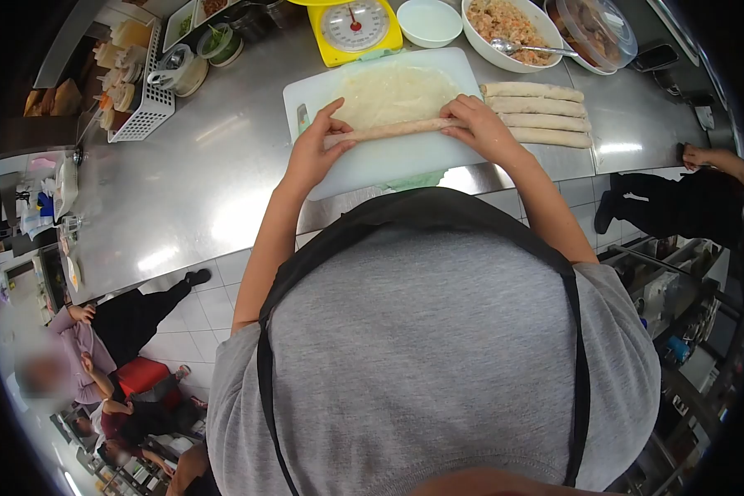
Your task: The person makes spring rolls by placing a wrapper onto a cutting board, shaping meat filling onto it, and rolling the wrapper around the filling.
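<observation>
A thin pale wrapper sheet (401, 91) lies flat on a white cutting board (388, 165). Along its near edge runs a long, thin filled roll (397, 129). My left hand (318, 140) grips the roll's left end between thumb and fingers. At the right end, my right hand (475, 126) pinches it in the same way. Several finished rolls (537, 116) lie side by side just right of the board. Behind them stands a white bowl of minced filling (504, 29) with a metal spoon (533, 50) resting in it.
A yellow dial scale (355, 33) and a small white bowl (430, 23) stand behind the board. On the left are a white basket of bottles (145, 91) and a glass jar (182, 70). A lidded container (591, 33) sits at back right. Other people are at both sides.
</observation>
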`<state>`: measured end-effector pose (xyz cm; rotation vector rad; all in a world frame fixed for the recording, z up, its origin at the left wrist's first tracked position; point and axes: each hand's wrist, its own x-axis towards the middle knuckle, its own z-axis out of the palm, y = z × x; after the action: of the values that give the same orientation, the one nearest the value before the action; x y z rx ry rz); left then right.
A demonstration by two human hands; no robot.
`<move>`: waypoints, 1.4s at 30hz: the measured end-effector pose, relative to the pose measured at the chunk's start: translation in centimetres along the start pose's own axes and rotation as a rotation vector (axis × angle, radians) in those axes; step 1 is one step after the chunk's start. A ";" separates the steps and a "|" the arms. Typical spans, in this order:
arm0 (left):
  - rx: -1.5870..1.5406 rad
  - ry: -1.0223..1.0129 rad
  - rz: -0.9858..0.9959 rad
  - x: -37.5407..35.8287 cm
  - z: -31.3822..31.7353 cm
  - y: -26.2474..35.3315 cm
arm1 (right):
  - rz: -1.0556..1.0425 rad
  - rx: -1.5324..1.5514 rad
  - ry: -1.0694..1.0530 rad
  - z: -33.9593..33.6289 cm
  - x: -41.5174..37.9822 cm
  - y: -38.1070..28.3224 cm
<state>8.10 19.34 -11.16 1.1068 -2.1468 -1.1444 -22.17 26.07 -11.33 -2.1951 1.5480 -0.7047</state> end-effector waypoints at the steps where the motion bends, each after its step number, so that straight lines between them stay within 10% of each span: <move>1: -0.108 0.014 -0.050 0.1 -0.1 -0.1 | 0.010 0.023 -0.016 -0.1 0.1 0.1; 8: -0.195 0.109 -0.078 1.2 0.2 -1.5 | 0.096 0.128 -0.020 -0.1 1.0 0.6; 14: 0.559 0.094 0.350 0.8 2.8 1.0 | 0.046 -0.231 0.090 0.7 1.6 -0.6; 29: 0.461 0.021 0.403 1.6 3.1 1.5 | -0.192 -0.018 0.101 2.5 1.6 -1.1; 42: 0.555 0.110 0.410 2.8 -0.1 -1.0 | -0.005 -0.007 0.061 0.8 3.3 2.1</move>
<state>7.07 16.68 -11.87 0.8437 -2.5131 -0.3031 -22.42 22.30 -12.54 -2.2028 1.5766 -0.7758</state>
